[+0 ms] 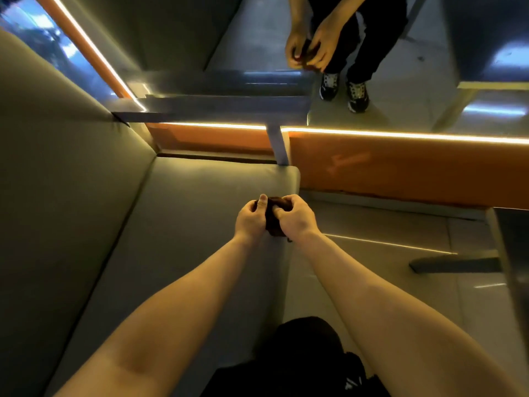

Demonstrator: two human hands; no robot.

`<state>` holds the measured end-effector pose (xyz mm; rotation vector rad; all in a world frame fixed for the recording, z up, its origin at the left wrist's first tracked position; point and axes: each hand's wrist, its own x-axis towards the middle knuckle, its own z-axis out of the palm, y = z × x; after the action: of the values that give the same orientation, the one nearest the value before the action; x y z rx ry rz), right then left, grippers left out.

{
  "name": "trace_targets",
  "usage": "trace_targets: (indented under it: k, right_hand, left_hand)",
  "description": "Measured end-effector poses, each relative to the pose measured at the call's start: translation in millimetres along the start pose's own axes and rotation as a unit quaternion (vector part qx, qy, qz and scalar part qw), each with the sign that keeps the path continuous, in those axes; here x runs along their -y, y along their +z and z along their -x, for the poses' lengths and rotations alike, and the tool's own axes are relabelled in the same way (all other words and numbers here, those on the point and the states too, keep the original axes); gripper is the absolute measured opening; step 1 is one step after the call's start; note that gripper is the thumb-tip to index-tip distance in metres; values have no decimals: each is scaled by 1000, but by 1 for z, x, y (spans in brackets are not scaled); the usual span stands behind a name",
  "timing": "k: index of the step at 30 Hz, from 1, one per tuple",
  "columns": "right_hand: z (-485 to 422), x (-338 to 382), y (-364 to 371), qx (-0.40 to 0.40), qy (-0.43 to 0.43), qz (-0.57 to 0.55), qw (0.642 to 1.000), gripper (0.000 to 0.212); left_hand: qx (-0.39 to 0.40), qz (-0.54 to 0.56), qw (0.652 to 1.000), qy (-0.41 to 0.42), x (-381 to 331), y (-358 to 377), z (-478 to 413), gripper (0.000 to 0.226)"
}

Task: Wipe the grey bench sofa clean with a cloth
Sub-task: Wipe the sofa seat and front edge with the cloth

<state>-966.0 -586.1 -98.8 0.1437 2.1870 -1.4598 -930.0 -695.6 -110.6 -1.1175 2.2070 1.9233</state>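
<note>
One dark cloth [273, 224], bunched, pinched from both sides by curled fingers of left hand [250, 217] and right hand [296, 217], over the right edge of one grey bench sofa [200, 213], 12 o'clock of frame centre.

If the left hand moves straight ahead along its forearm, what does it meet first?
Probably the far end of the grey padded bench seat, then the orange wall panel; depth is unclear.

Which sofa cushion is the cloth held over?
The seat cushion, flat, near its front edge; the back cushion rises at the left.
</note>
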Motion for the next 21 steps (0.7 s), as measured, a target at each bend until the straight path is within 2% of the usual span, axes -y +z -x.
trace_targets:
  k: [5,8,12,16,21]
  right_hand:
    - [48,65,-20,37,91,-87,991,18]
    - [78,104,-22,44,116,-85,989,22]
    - [121,155,-26,68,124,-62,988,15]
    - [158,194,-19,66,102,-18,992,17]
    - [207,244,14,92,90,21,991,19]
  left_hand:
    - [7,-16,999,-34,-59,-26,38,28]
    - [3,-13,998,-60,-98,-48,72,21]
    - [-13,18,995,-93,-136,-78,114,18]
    - [-33,45,995,-84,-164,-116,153,16]
    - [-29,176,978,-108,-189,-172,207,36]
